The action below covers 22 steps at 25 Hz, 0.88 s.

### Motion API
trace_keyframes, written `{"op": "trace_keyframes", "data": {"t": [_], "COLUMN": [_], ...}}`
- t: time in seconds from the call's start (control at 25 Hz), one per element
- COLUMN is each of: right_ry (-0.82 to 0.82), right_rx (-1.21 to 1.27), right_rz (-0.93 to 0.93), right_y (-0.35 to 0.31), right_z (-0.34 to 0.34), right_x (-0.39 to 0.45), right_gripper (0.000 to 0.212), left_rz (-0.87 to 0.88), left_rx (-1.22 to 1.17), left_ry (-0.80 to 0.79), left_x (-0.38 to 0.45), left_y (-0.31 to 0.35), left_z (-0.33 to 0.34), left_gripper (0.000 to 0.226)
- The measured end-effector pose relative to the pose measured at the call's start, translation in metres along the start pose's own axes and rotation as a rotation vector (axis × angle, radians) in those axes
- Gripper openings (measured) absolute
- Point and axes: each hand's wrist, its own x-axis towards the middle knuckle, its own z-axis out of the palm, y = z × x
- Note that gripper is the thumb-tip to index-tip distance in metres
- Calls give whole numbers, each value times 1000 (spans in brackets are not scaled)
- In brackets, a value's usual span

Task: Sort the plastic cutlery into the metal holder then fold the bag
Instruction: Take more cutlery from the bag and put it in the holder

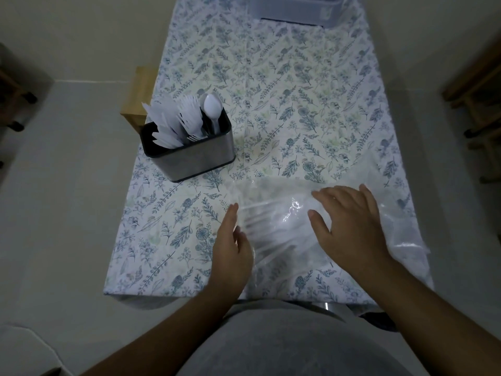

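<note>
While one holder (pixel 189 147) stands apart, two flat hands (pixel 349 223) press one bag (pixel 273 232).

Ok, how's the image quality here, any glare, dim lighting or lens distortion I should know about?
Head view: dim overall, with a bluish-grey cast; a bright glare streak sits on the clear plastic bag between the left hand and right hand; wide-angle distortion bows the table edges; the metal holder is sharp, the far container soft.
</note>
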Motion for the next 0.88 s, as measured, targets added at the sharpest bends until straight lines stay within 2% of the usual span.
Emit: {"op": "trace_keyframes", "data": {"t": [0.08,0.16,0.28,0.44,0.52,0.68,0.76,0.88], "right_ry": [-24,-52,79,233,205,164,101,-181], "right_rx": [-25,-30,101,184,168,204,215,103], "right_rz": [-7,-4,10,-202,-218,-115,-119,-98], "right_y": [3,5,-4,-24,-21,-16,-36,-70], "right_z": [16,28,10,-18,-9,-9,-14,0], "right_x": [1,4,17,19,16,10,1,-7], "right_gripper": [34,31,25,15,14,17,13,48], "left_rz": [-15,-115,-191,-184,-220,-293,-400,-469], "left_rx": [-9,-3,-16,-86,-134,-189,-285,-490], "left_ry": [-6,-50,-88,-58,-5,158,127,-54], "left_x": [0,1,4,10,9,14,19,22], "left_y": [6,5,2,-3,0,15,26,51], "left_z": [1,3,6,7,5,-7,-14,-18], "left_gripper": [60,63,64,63,59,45,38,29]}}
